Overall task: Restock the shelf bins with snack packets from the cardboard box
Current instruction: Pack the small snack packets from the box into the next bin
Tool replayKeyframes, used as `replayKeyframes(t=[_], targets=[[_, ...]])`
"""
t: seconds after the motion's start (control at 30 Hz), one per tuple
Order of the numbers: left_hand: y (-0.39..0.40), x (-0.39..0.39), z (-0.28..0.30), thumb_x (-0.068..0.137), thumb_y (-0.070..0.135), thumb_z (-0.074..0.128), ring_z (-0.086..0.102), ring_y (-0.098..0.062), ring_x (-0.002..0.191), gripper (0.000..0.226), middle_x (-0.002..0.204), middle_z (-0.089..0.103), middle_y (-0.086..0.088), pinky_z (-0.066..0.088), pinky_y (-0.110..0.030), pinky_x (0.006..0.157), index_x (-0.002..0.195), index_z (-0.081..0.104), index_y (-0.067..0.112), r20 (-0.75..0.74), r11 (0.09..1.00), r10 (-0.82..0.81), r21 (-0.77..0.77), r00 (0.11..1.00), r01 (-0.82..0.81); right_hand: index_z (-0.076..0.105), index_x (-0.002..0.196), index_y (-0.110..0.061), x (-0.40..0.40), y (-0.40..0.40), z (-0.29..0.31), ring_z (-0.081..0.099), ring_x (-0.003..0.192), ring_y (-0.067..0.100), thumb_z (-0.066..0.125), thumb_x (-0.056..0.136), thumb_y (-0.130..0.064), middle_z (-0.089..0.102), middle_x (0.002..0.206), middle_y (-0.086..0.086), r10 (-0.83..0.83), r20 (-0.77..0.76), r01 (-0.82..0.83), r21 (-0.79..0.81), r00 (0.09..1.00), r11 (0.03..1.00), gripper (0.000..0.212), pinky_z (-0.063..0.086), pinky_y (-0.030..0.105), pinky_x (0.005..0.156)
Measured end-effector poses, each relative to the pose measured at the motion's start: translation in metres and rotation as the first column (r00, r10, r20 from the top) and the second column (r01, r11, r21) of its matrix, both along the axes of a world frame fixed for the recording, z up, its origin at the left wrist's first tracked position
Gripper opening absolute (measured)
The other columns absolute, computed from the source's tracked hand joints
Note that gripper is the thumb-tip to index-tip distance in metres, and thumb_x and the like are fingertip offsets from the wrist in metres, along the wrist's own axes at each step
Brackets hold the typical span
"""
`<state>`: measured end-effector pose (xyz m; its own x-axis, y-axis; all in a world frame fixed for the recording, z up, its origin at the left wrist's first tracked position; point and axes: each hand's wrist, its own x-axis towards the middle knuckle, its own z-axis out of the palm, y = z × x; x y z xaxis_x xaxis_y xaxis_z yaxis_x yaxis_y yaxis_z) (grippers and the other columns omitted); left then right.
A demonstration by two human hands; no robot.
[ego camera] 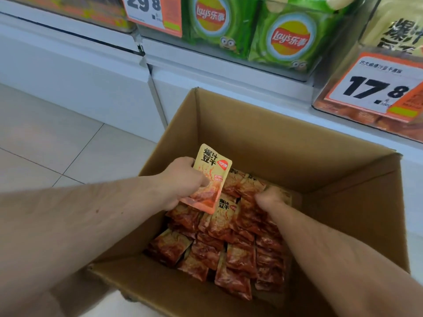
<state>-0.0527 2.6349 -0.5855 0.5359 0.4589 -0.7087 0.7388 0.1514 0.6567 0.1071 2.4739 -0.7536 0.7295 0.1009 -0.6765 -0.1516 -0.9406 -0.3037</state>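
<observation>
Pale floor tiles (pixel 57 143) filled the left side, white shelf base (pixel 80 72) behind them. Cardboard box (pixel 263 143) sat open on the floor right against the shelf, flaps up, bottom layer packed with red-orange snack packets (pixel 229 248).

Step in hand, as I judged it: gathering packets out of the box, not yet loading a bin.

Left hand (pixel 183 181) was over the box's left wall, fingers curled tight round 1 held packet (pixel 211 179), maybe more stacked behind it, couldn't tell. Packet was upright, tilted a bit, lifted clear above the pile.

Right hand (pixel 271 197) was down in the box, resting on the packets at the far end of the pile. Fingers looked curled into them, tips hidden under the knuckles, so whether it actually pinched a packet or only pressed on them: cannot tell.

Up on the shelf: green Lay's bags (pixel 288 40) in a clear bin at centre. Right of that, clear shelf bin (pixel 366 124) with the 17.8 price tag (pixel 375 90), same characters printed above it as on the held packet, so that looked like the target.

Next move called for: secure a handful with the right hand, lift both clear of the box walls, carry up and right to that bin. Packets look slick and floppy, so a loose grip may shed some on the lift.
</observation>
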Motion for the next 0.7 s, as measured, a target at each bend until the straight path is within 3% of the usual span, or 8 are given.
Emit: replayKeyframes(t=[0.17,0.3,0.4,0.53,0.6,0.7], targets=[[0.005,0.007,-0.008,0.089,0.002,0.067,0.073,-0.025,0.088,0.021,0.101,0.073,-0.004,0.061,-0.042,0.074,0.104,0.06,0.016,-0.053,0.999,-0.03,-0.037,0.998,0.028,0.055,0.135,-0.008,0.008,0.023,-0.011,0.046,0.133,0.033,0.049,0.09,-0.068,0.051,0.143,0.015,0.099,-0.041,-0.103,-0.092,0.994,0.99,0.076,0.037,0.035,0.11],[0.01,0.008,-0.013,0.087,0.006,0.07,0.071,-0.025,0.094,0.023,0.103,0.073,-0.002,0.058,-0.049,0.084,0.102,0.061,0.02,-0.089,0.999,-0.042,-0.015,0.995,0.04,0.059,0.132,-0.015,0.013,0.03,-0.031,0.049,0.13,0.031,0.057,0.071,-0.082,0.052,0.142,0.012,0.023,-0.101,-0.031,-0.087,0.995,0.996,0.091,0.043,0.032,0.105],[0.011,0.008,-0.017,0.088,0.006,0.07,0.071,-0.024,0.093,0.023,0.103,0.074,-0.002,0.058,-0.047,0.085,0.103,0.06,0.02,-0.1,0.999,-0.034,-0.021,0.994,0.032,0.061,0.127,-0.007,0.015,0.03,-0.035,0.06,0.117,0.031,0.077,0.07,-0.059,0.061,0.131,0.013,-0.102,-0.115,0.097,-0.048,0.988,0.994,0.079,0.05,0.033,0.099],[0.011,0.006,-0.018,0.088,0.007,0.07,0.071,-0.024,0.094,0.022,0.102,0.074,-0.002,0.058,-0.048,0.085,0.103,0.061,0.021,-0.103,0.999,-0.031,-0.02,0.994,0.029,0.06,0.125,0.001,0.022,0.024,-0.023,0.06,0.117,0.031,0.062,0.093,-0.016,0.063,0.126,0.017,-0.151,-0.13,0.152,-0.001,0.98,0.988,0.037,0.048,0.027,0.08],[0.011,0.005,-0.016,0.088,0.006,0.068,0.071,-0.028,0.095,0.022,0.104,0.073,-0.004,0.057,-0.049,0.087,0.103,0.061,0.021,-0.089,0.999,-0.004,-0.038,0.996,0.0,0.06,0.123,0.002,0.017,0.018,-0.006,0.06,0.116,0.031,0.057,0.096,-0.015,0.063,0.125,0.017,-0.121,-0.093,0.12,-0.011,0.988,0.993,0.032,0.047,0.029,0.08],[0.008,0.003,-0.013,0.091,0.003,0.062,0.072,-0.029,0.093,0.021,0.103,0.073,-0.007,0.059,-0.046,0.082,0.105,0.06,0.018,-0.043,0.996,0.054,-0.064,0.998,-0.057,0.067,0.112,0.001,0.009,0.005,0.028,0.066,0.096,0.031,0.069,0.087,-0.019,0.069,0.108,0.014,-0.089,-0.025,0.089,0.006,0.996,0.996,0.032,0.054,0.031,0.077]])
